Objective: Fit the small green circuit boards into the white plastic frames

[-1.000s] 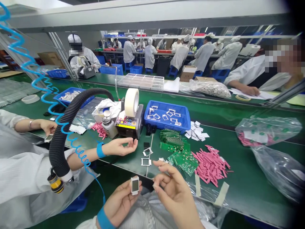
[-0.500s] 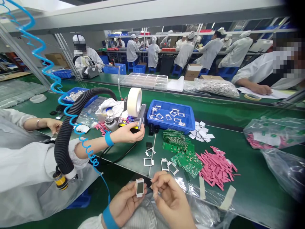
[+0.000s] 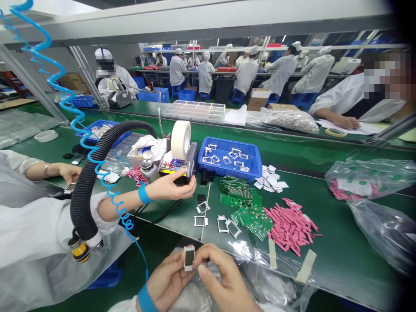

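My left hand (image 3: 170,275) grips a small dark screen in a white frame (image 3: 189,258), its face turned up towards me. Against the right edge of that frame come the curled fingers of my right hand (image 3: 221,277). Thumb and forefinger are bent close together there, and whatever may lie between them is too small to make out. Both hands are in front of the bench edge. On the bench beyond them lie several loose white frames (image 3: 222,224), a dark flat piece (image 3: 201,198) and a pile of green circuit boards (image 3: 251,221).
Pink strips (image 3: 290,227) are heaped at right, with white pieces (image 3: 269,178) behind. A blue tray (image 3: 229,171) holds more frames. From the left, a co-worker's hand (image 3: 178,186) touches a device with a tape roll (image 3: 181,139). A black hose (image 3: 82,195) and a blue coiled tube (image 3: 121,210) hang nearby.
My right hand has moved left, so its fingers now meet the frame's edge. The co-worker's hand stays at the device. The whole view has shifted slightly.
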`<state>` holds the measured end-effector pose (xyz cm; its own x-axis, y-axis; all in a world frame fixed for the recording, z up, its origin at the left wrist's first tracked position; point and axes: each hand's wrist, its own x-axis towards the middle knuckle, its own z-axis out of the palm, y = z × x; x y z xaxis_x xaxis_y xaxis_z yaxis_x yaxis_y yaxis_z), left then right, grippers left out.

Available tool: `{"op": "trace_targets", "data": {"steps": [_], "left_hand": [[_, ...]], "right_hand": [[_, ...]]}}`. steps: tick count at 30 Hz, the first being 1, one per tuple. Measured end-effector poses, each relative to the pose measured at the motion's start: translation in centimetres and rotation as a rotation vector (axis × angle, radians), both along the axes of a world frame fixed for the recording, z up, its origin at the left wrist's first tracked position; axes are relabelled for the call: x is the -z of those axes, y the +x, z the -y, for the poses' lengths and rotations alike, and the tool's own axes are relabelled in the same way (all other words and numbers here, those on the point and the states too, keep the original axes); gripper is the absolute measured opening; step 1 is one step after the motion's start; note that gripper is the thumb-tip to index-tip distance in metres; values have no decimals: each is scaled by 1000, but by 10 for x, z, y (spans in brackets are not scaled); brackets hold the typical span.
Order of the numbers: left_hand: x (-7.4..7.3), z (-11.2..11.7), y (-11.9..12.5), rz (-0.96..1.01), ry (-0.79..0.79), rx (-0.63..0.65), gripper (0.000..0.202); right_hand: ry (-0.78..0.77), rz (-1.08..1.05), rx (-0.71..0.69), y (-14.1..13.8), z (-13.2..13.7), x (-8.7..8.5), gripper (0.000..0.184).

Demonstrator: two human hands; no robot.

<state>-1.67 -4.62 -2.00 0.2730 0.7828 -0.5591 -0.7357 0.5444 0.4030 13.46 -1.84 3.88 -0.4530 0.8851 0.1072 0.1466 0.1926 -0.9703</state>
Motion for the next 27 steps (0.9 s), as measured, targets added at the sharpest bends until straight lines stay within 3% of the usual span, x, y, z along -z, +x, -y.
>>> {"op": "trace_targets", "data": {"steps": [2, 7, 10, 16, 23, 27], "left_hand": [[1, 0, -1, 12, 17, -7, 14], [-13, -2, -3, 39, -28, -81, 14], [-28, -6, 0, 57, -37, -104, 17], [-41, -13, 6, 78, 84, -46, 17], [-35, -11, 8, 14, 223, 50, 23], [-31, -8, 9, 2, 182, 14, 23]], "right_hand": [[120, 112, 3, -2, -1, 4, 9], [318, 306, 66, -3, -4, 20, 52], [404, 373, 50, -2, -5, 20, 64], [517, 447, 75, -2, -10, 11, 43], [784, 416, 96, 2, -19, 15, 41], [753, 424, 49, -2, -19, 23, 37]]}}
